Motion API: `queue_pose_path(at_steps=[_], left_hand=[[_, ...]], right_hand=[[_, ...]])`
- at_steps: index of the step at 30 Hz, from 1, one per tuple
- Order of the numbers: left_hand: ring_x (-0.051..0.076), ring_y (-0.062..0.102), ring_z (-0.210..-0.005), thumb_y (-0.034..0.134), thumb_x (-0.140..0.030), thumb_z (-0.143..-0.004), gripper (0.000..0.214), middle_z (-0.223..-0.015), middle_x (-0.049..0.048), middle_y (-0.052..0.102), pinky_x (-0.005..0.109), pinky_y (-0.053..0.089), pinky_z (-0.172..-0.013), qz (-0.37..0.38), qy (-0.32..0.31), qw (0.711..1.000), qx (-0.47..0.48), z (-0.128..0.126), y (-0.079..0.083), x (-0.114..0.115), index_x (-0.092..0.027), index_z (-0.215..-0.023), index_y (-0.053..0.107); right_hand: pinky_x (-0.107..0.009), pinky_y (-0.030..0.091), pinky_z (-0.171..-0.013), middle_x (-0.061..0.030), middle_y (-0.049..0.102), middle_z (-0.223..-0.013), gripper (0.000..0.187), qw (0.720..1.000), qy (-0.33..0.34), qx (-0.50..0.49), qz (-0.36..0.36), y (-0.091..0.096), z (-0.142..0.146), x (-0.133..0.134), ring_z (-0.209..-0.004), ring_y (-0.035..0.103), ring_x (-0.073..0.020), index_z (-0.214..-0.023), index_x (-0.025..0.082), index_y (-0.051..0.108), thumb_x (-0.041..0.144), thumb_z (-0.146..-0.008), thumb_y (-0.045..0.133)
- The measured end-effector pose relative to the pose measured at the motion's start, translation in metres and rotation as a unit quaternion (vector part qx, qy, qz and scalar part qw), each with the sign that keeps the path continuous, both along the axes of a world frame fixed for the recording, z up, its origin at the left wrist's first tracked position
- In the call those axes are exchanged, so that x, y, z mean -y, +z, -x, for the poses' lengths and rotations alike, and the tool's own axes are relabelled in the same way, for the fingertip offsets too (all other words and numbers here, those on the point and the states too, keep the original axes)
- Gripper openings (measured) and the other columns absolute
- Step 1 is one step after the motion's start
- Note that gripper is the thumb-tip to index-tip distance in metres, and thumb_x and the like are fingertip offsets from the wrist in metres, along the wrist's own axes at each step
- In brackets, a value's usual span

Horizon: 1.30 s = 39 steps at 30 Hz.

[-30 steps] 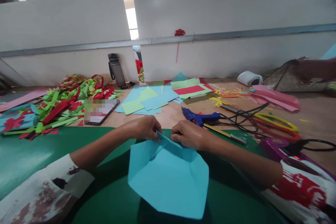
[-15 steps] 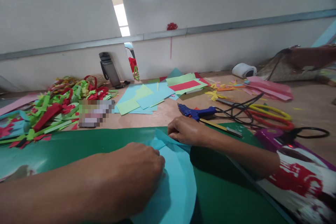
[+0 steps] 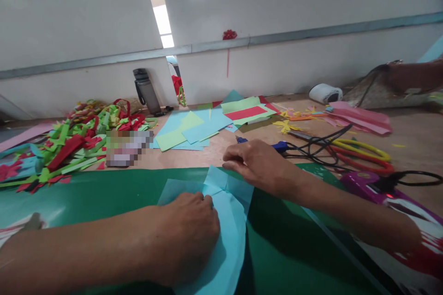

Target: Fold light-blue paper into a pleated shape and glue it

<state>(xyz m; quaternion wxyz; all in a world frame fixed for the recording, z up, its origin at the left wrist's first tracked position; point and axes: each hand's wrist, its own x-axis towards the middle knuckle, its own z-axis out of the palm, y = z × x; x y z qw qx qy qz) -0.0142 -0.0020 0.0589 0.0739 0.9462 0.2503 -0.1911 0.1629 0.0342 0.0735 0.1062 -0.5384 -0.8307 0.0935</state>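
Light blue paper [image 3: 228, 230], with a rounded right edge and folded flaps [image 3: 216, 177] at its top, is in front of me over a green surface. My left hand [image 3: 194, 237] is closed at its left side, knuckles up; its fingertips are hidden from view. Just beyond the paper's upper right corner, my right hand [image 3: 254, 163] is raised with fingers curved and a small gap at the thumb. Nothing shows in it. Behind that hand lies a blue glue gun [image 3: 279, 146], mostly covered by it.
A heap of red and green paper scraps [image 3: 72, 147] lies at left, near a grey bottle [image 3: 147, 92]. Coloured sheets [image 3: 207, 124] are spread at the back. To the right are black cable [image 3: 314, 147], scissors with yellow and orange handles [image 3: 367, 152] and a purple device [image 3: 363, 184].
My right hand has let go of the paper's top flap and risen slightly to the right, now covering the glue gun. The flaps have opened outward. My left hand stays on the paper.
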Motion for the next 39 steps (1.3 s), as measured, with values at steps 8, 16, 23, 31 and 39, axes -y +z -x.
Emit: queue_pose_path(at_steps=[8, 16, 23, 31, 39], left_hand=[[0.026, 0.063, -0.066, 0.062, -0.012, -0.071, 0.02, -0.083, 0.0178, 0.069, 0.03, 0.042, -0.051, 0.031, -0.029, 0.988, -0.147, -0.029, 0.036, 0.0, -0.01, -0.088, 0.072], [0.017, 0.063, -0.069, 0.059, -0.04, -0.081, 0.038, -0.09, 0.0051, 0.071, 0.024, 0.042, -0.056, 0.025, 0.12, 0.992, 0.021, -0.026, 0.075, -0.064, -0.016, -0.11, 0.066], [0.024, 0.063, -0.085, 0.073, -0.064, -0.054, 0.082, -0.107, 0.009, 0.067, 0.025, 0.043, -0.063, 0.099, 0.215, 0.971, 0.03, -0.015, 0.025, -0.092, -0.013, -0.117, 0.059], [0.021, 0.063, -0.08, 0.078, -0.032, -0.058, 0.05, -0.093, 0.0049, 0.07, 0.023, 0.039, -0.056, 0.083, 0.255, 0.958, 0.102, -0.008, -0.01, -0.082, -0.014, -0.103, 0.067], [0.019, 0.062, -0.067, 0.076, -0.026, -0.061, 0.024, -0.065, 0.0013, 0.067, 0.022, 0.035, -0.048, 0.097, 0.3, 0.938, 0.142, -0.009, -0.02, -0.077, -0.014, -0.081, 0.072]], right_hand=[[-0.024, 0.034, -0.058, -0.0034, 0.069, -0.084, 0.045, 0.994, 0.008, 0.007, 0.109, -0.016, -0.001, -0.002, -0.076, 0.06, -0.0174, -0.118, 0.015, 0.058, 0.032, -0.077, 0.066], [-0.024, 0.032, -0.058, -0.0062, 0.069, -0.085, 0.02, 0.992, 0.062, 0.077, 0.085, -0.015, 0.006, -0.013, -0.075, 0.059, -0.0193, -0.088, 0.016, 0.07, 0.016, -0.069, 0.062], [-0.025, 0.031, -0.058, -0.0066, 0.068, -0.083, 0.016, 0.987, 0.1, 0.098, 0.084, -0.009, 0.01, -0.016, -0.081, 0.06, -0.0205, -0.083, 0.017, 0.069, 0.015, -0.07, 0.059], [-0.025, 0.035, -0.058, -0.0084, 0.067, -0.096, 0.032, 0.983, 0.066, 0.096, 0.145, -0.012, 0.011, -0.021, -0.087, 0.059, -0.0214, -0.094, 0.016, 0.068, 0.04, -0.074, 0.063], [-0.024, 0.033, -0.049, -0.0053, 0.069, -0.079, 0.028, 0.969, -0.005, 0.132, 0.211, -0.009, 0.014, -0.018, -0.075, 0.062, -0.0205, -0.09, 0.015, 0.069, 0.026, -0.064, 0.069]])
